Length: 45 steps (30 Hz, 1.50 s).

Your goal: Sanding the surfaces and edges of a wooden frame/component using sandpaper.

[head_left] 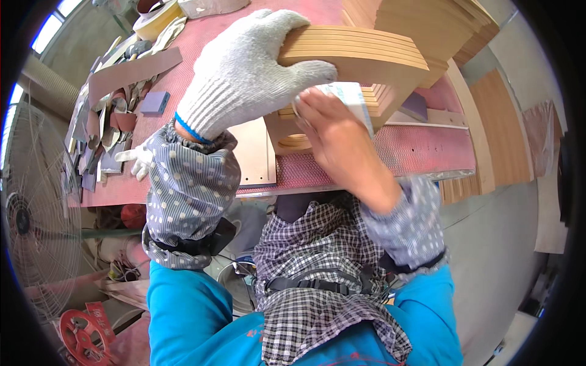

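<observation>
A: Where do we have the work?
B: Near the front edge of the pink, mesh-covered workbench, right of its middle. Our left hand, in a white knitted glove with a blue cuff rim, is closed firmly around a tan, curved bundle of layered wooden pieces, thumb along the near side.
A: And our right hand?
B: It's bare, the fingers narrow together and bent over a thin white sheet, holding it against the wood on the bundle's near side.
A: Any writing we can make out?
B: Pale blue-green marks show on the sheet, too small for us to read. Below the workbench's left end, a red plate beside a red spoked wheel carries lettering.
A: What about edges and room to move?
B: On our right, a strip of pink mesh runs along the front edge toward the right corner. A pale, flat wooden board reaches the front edge just left of the bundle. Toward the left edge, a purple rectangular block, a long brown strip and a loose white glove lie around a heap of scraps.
</observation>
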{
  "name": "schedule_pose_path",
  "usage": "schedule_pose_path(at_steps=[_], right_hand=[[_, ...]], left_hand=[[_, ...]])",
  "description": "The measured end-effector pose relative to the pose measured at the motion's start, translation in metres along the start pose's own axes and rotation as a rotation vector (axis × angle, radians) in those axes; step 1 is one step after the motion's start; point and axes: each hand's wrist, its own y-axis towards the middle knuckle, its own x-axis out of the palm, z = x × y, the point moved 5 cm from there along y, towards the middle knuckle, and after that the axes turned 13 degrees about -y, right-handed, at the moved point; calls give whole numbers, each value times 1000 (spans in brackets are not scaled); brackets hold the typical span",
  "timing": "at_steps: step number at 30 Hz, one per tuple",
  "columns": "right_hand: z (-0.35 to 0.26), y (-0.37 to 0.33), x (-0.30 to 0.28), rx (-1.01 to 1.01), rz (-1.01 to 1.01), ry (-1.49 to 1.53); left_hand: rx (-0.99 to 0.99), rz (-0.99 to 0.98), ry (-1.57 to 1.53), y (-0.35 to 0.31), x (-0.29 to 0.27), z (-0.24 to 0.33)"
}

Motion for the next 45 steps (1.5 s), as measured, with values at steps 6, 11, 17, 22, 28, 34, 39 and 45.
schedule_pose_path(at_steps=[6, 11, 17, 22, 28, 34, 39, 45], right_hand=[[18, -2, -7, 61, 6, -68], [2, -14, 8, 21, -42, -47], [2, -23, -12, -41, -120, -185], [-11, -43, -46, -64, -166, -126], [13, -66, -54, -52, -165, -86], [11, -40, -60, -75, -135, -217], [6, -31, -46, -92, -114, -289], [4, -16, -13, -19, -322, -423]], left_hand=[[-6, -25, -57, 6, 5, 17], [-29, -20, -47, 3, 0, 3], [4, -31, -80, 6, 5, 8], [-44, -16, -86, 1, 2, 9], [-57, 3, -67, 1, -3, 8], [-86, -8, -99, 4, -2, 13], [-87, -13, -54, 2, -1, 13], [10, 61, -72, 3, -2, 8]])
